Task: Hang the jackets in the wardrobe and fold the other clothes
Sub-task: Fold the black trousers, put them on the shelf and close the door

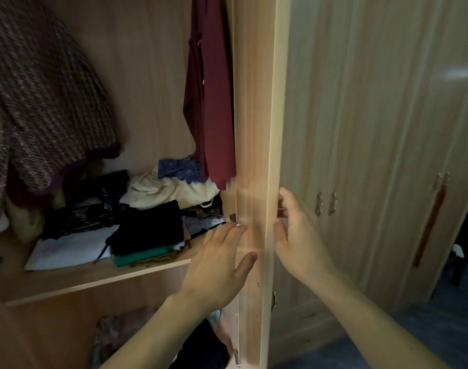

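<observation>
Jackets hung inside the open wardrobe: a tweed one, brown and flecked with a dark purple hem, at the left, and a maroon one at the right, against the door's edge. Below them we saw a shelf heaped with clothes, some folded flat, white, black and green, others crumpled, cream and blue. Our left hand lay with straight fingers on the inner face of the door, which showed blurred. Our right hand reached round the door's outer side, fingers loosely bent near a handle; we could not tell whether it gripped.
</observation>
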`<action>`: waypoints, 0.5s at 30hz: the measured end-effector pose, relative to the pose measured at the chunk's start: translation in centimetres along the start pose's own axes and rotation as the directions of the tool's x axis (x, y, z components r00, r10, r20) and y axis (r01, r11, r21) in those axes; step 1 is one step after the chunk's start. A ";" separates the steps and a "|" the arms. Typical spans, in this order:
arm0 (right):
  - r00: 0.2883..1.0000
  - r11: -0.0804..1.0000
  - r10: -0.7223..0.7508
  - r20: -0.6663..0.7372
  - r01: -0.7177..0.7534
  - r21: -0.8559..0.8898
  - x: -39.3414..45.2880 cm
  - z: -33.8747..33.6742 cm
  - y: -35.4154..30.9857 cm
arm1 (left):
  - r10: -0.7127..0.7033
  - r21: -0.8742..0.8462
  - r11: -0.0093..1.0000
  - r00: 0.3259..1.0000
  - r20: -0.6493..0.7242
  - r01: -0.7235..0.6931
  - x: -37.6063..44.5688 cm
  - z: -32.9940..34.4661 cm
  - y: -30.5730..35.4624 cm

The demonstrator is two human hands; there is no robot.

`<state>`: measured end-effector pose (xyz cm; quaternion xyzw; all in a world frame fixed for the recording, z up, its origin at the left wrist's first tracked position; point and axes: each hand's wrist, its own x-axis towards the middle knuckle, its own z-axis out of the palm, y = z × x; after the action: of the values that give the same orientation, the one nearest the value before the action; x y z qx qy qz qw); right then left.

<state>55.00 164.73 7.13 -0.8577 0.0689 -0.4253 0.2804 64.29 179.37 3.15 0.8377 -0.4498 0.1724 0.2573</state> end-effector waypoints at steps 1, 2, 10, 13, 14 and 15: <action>1.000 1.000 -0.001 -0.001 0.001 0.020 0.0 0.5 -0.6 | 0.009 0.000 1.000 1.000 0.002 -0.009 -0.3 -0.5 -0.6; 1.000 0.999 -0.006 -0.001 0.006 0.044 0.0 1.0 -1.2 | 0.012 -0.006 1.000 1.000 0.006 -0.012 -0.5 -0.9 -1.3; 0.998 0.993 -0.056 -0.031 0.059 0.098 -0.7 7.3 -4.7 | 0.078 -0.065 0.995 0.997 0.000 -0.077 -3.7 -3.6 -6.7; 0.996 0.993 -0.086 -0.006 0.087 0.077 -0.5 9.4 -5.8 | 0.081 -0.070 0.994 0.997 -0.003 -0.081 -4.3 -4.6 -8.9; 0.995 0.994 -0.094 0.019 0.092 0.060 -0.3 9.9 -6.1 | 0.080 -0.074 0.994 0.997 -0.005 -0.080 -4.5 -4.8 -9.6; 0.994 0.995 -0.099 0.041 0.097 0.035 -0.1 10.4 -6.3 | 0.080 -0.078 0.994 0.997 -0.007 -0.080 -4.6 -5.1 -10.2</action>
<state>62.15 174.39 5.48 -0.8642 0.0137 -0.4213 0.2746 70.09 190.11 2.03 0.8079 -0.4891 0.1664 0.2837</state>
